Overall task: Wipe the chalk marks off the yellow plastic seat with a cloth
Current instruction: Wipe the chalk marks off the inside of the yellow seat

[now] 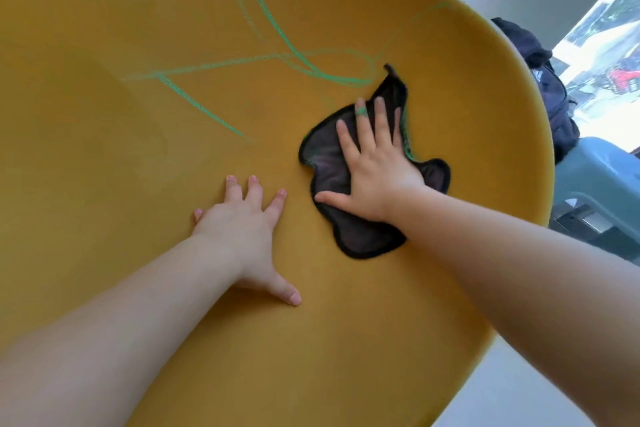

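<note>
While the right hand (377, 170) lies flat on the cloth (360, 236), fingers straight and spread and palm bearing down, the left hand (242, 229) rests just beside it on the bare seat (104, 28). Left hand also flat, fingers splayed, thumb pointing to the right, nothing in it. Cloth: dark, black-hemmed, crumpled into a wavy outline, lying on the seat's right side near its right edge. Neither hand curls round it; the right only presses on top, thumb tip at the cloth's left hem. A trace of green shows along the cloth's edge by the little finger. Green band (361, 111) across the right middle finger; chalk or tape, cannot tell. Chalk marks (291, 48): green loops and long strokes over the far half of the seat. One tall loop reaches toward the far edge, one thin line runs out to the far right edge, and one stroke slants down toward the middle. The nearest loop ends at or just short of the cloth's far tip. Beyond the right edge: a dark backpack (554, 94), and below it a grey-green stool (602, 184).
</note>
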A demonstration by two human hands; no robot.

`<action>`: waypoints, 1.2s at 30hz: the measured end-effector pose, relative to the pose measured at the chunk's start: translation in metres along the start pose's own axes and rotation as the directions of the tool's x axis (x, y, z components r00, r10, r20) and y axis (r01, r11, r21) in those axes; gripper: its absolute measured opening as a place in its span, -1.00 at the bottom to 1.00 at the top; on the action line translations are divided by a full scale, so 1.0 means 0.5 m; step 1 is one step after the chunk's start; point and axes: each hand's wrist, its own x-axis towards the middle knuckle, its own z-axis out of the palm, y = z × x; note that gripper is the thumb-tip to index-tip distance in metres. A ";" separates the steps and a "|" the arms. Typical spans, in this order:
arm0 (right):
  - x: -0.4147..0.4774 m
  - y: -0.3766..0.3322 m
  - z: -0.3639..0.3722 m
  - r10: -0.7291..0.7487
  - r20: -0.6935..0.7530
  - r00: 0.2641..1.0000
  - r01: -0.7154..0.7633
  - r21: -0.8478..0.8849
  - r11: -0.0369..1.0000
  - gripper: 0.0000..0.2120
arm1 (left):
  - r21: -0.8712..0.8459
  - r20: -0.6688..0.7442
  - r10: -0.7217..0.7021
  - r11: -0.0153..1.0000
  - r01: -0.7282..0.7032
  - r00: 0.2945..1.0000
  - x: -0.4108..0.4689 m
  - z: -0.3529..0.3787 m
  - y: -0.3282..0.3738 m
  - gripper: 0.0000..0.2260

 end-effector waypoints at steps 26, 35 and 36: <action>-0.024 -0.005 0.013 -0.158 -0.027 0.987 0.156 -0.075 0.985 0.04 | 0.000 0.005 -0.004 1.000 0.004 1.000 -0.005 -0.002 0.002 0.43; -0.060 0.240 -0.113 0.068 -0.103 0.992 -0.105 -0.422 0.901 0.25 | 0.124 0.052 0.041 0.991 -0.047 0.998 0.004 -0.056 -0.008 0.37; -0.045 0.243 -0.118 0.082 -0.129 0.988 -0.129 -0.415 0.900 0.27 | 0.142 0.051 0.042 0.989 -0.049 0.998 0.008 -0.060 -0.007 0.33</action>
